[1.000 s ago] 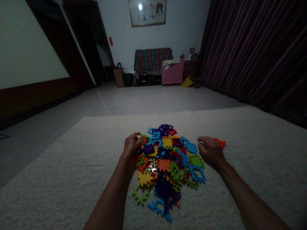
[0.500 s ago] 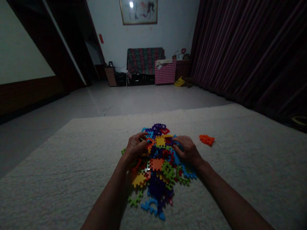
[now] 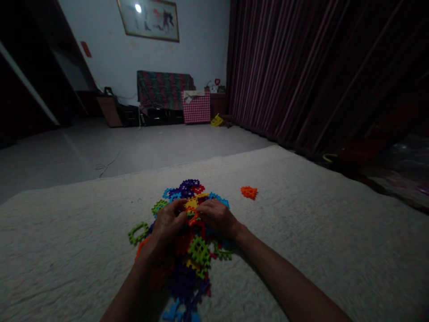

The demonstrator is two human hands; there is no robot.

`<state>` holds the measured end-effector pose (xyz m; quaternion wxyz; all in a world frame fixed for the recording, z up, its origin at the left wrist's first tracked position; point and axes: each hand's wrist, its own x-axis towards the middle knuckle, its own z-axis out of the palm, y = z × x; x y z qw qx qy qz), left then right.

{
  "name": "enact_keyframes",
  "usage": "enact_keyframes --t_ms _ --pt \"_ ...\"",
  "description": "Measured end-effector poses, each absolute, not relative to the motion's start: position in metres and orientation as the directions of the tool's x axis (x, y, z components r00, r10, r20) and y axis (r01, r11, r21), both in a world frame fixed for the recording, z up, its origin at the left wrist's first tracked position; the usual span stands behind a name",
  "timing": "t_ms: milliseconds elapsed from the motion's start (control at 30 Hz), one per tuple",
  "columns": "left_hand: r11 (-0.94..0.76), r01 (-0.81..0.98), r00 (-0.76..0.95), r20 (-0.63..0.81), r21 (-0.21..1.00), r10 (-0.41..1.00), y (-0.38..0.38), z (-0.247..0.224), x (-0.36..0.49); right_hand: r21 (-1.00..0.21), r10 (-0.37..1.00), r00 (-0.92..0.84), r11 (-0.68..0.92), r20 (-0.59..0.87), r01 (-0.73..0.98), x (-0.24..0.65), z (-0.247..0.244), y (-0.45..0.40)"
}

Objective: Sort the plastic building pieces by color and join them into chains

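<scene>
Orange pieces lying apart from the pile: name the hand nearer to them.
Right. The right hand is over the pile, to the left of those orange pieces; the left hand is farther left, beyond the right hand.

A framed picture (image 3: 149, 20) hangs on the far wall (image 3: 208, 40). Below it, a red-and-white checked cloth (image 3: 197, 108) hangs beside a dark patterned cloth (image 3: 164, 89); purple curtains (image 3: 284, 67) hang at right.

The head camera is looking forward and down over the pale mat (image 3: 301, 223), viewing the colorful pieces (image 3: 199, 250) from fairly close above and taking in the framed picture (image 3: 149, 20) far ahead.
</scene>
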<state>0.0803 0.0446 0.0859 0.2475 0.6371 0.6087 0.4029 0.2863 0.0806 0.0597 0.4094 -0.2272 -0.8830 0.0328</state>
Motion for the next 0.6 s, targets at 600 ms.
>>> enact_keyframes --t_ms 600 --pt "-0.005 0.362 -0.392 0.158 0.932 0.906 0.051 0.099 0.021 -0.861 0.961 -0.073 0.272 0.267 0.430 0.344 0.062 0.113"
